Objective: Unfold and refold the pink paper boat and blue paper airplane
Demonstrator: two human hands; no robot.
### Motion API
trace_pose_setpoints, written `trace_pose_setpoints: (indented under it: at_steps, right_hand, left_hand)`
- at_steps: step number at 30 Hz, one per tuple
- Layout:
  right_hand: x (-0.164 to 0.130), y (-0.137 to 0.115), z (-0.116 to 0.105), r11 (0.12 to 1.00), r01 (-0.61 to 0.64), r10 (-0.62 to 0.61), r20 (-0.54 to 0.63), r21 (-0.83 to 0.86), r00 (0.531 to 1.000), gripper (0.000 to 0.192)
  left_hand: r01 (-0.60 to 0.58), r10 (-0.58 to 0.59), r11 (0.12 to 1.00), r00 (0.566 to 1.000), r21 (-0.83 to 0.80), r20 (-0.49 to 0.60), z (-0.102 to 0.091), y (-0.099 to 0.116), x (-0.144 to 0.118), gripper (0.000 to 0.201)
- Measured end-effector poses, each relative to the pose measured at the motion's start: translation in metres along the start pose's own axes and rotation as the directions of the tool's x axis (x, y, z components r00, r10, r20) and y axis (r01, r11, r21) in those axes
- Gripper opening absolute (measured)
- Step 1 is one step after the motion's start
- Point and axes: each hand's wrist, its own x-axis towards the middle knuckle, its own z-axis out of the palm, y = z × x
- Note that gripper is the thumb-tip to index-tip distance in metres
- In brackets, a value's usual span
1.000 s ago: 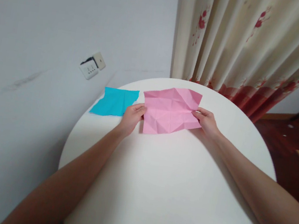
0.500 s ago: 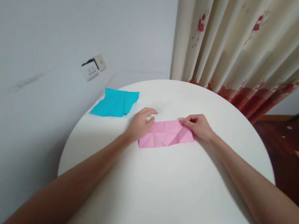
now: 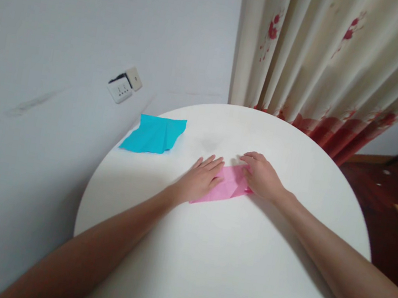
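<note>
Left hand (image 3: 199, 178) flat on folded pink paper (image 3: 229, 183), fingers slightly spread; right hand (image 3: 261, 177) over right end, can't tell grip. Blue paper (image 3: 152, 135) leftward on worktop (image 3: 230, 260).

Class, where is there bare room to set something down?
Bare: the white table between the forearms, this side of the pink paper, and its far-right part between the right hand and the curtain. Crowded: the middle, where that hand and the left hand partly cover the paper; far left, the blue sheet.
</note>
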Motion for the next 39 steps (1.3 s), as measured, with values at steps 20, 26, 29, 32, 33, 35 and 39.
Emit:
trace_pose_setpoints:
  at_steps: [20, 26, 29, 32, 33, 35, 39]
  right_hand:
    - [-0.003, -0.022, 0.004, 0.990, -0.077, 0.064, -0.114, -0.119, 0.991, 0.047]
    - [-0.009, -0.051, 0.038, 0.996, 0.094, -0.093, 0.053, -0.010, 0.994, 0.064]
    - [-0.011, -0.048, 0.047, 0.998, 0.051, -0.047, 0.107, -0.034, 0.993, 0.067]
    - [-0.012, -0.044, 0.047, 0.995, 0.055, -0.046, 0.110, -0.078, 0.993, 0.063]
    - [-0.012, -0.044, 0.047, 0.995, 0.057, -0.047, 0.111, -0.086, 0.993, 0.061]
    - [-0.012, -0.044, 0.045, 0.994, 0.050, -0.038, 0.113, -0.102, 0.993, 0.060]
    - [-0.012, -0.047, 0.043, 0.990, 0.026, -0.009, 0.122, -0.139, 0.992, 0.061]
  left_hand:
    - [-0.047, 0.049, 0.998, 0.998, 0.049, -0.043, 0.018, 0.029, -0.007, 0.056]
    - [-0.080, 0.084, 0.992, 0.996, 0.098, -0.034, 0.017, 0.027, -0.002, 0.059]
    - [-0.050, 0.055, 0.993, 0.998, 0.110, -0.039, 0.020, 0.026, -0.002, 0.059]
    - [0.005, 0.002, 0.993, 0.998, 0.117, -0.063, 0.022, 0.023, -0.001, 0.059]
    - [0.021, -0.012, 0.993, 0.997, 0.117, -0.075, 0.023, 0.022, -0.001, 0.059]
    - [0.034, -0.023, 0.993, 0.995, 0.115, -0.095, 0.024, 0.019, -0.001, 0.058]
    - [0.047, -0.033, 0.990, 0.994, 0.131, -0.107, 0.022, 0.011, 0.001, 0.056]
